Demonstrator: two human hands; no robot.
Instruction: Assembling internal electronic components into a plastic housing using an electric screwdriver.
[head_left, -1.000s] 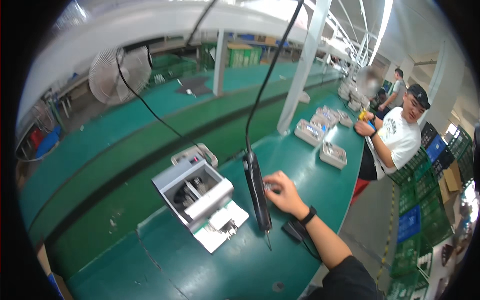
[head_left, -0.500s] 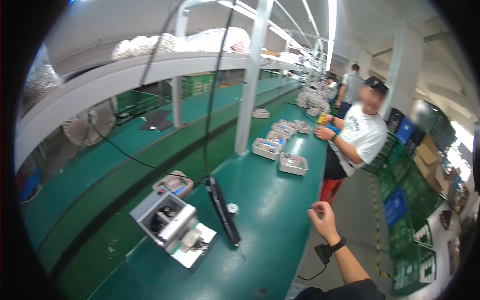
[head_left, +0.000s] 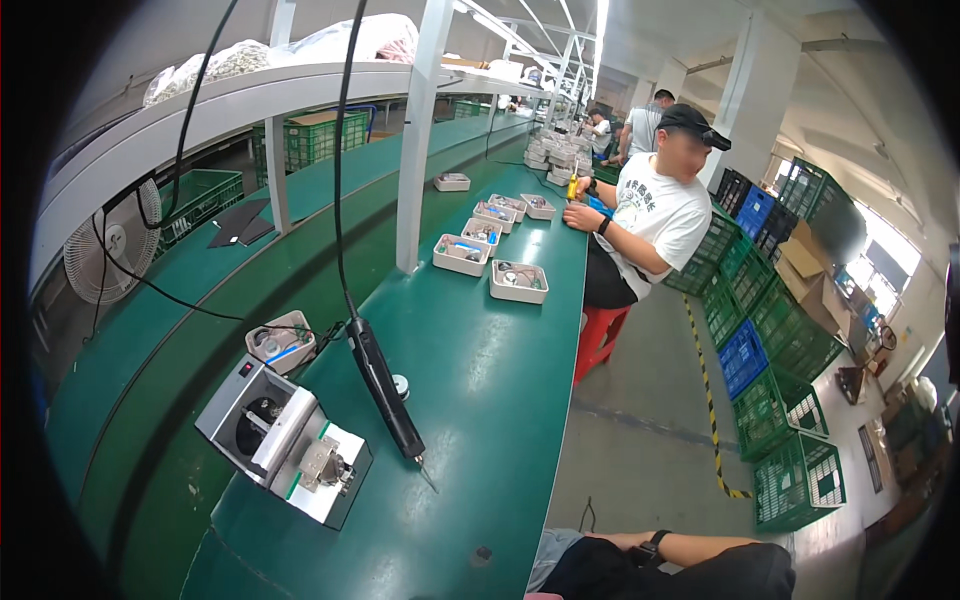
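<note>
My right hand [head_left: 617, 541] is low at the table's near right side, against my dark clothing, and a black band circles its wrist. Its fingers are mostly hidden, so I cannot tell whether it is open. My left hand is out of view. On the green table, a grey-and-black screw feeder [head_left: 285, 440] stands at the left. Beside it a black electric screwdriver [head_left: 385, 385] hangs on its cord, bit tilted down and touched by neither hand. A small white round spool-like piece [head_left: 400, 386] sits behind the screwdriver.
A light tray of parts [head_left: 280, 341] is behind the feeder. Several more trays [head_left: 518, 283] stand farther along the table. At the table's right edge, a seated co-worker [head_left: 640, 215] holds a yellow-handled tool [head_left: 573, 188]. Green crates [head_left: 800, 480] line the floor at right.
My right hand has dropped from beside the table edge down to my lap area. The view has shifted, so table and feeder appear farther left. The co-worker's head has turned.
</note>
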